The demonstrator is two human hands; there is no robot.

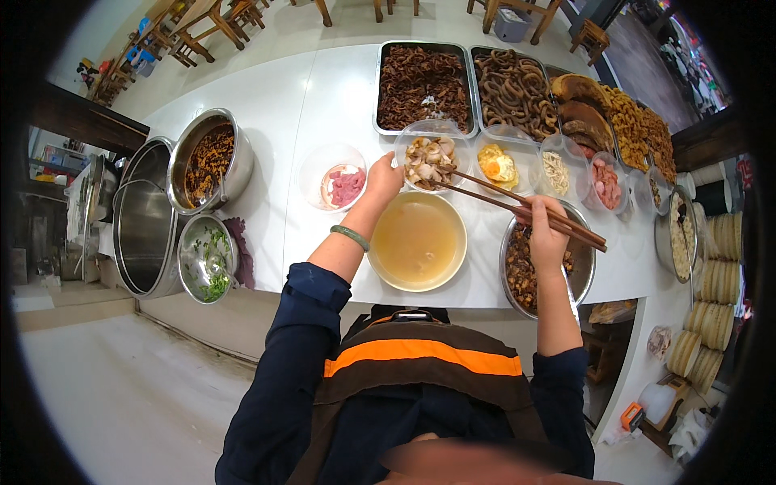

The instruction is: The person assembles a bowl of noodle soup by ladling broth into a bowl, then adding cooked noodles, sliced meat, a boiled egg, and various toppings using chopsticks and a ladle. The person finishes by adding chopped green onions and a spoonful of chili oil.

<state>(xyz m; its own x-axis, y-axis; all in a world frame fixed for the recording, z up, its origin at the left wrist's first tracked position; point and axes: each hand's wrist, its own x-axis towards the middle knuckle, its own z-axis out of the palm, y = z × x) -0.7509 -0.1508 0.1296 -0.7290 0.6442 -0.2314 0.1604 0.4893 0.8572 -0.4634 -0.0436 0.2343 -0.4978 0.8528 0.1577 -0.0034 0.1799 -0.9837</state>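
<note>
My left hand (385, 178), with a green bangle on its wrist, pinches the left rim of a clear plastic tub (453, 132) of sliced pale brown food. In my right hand (546, 229) is a pair of long brown chopsticks (497, 194), closed in my fingers. Their tips reach into the slices in that tub. Below the tub stands a round cream bowl of cloudy yellowish broth (416, 242). Under my right hand, partly hidden by the forearm, is a steel bowl (585, 263) of dark chopped food.
Clear tubs with a fried egg (496, 164), pale shreds (555, 173) and pink pieces (605, 182) line the right. Behind are steel trays of brown meats (424, 85). Leftward stand a tub of raw meat (347, 186), a sauce pot (242, 162) and a greens bowl (230, 242).
</note>
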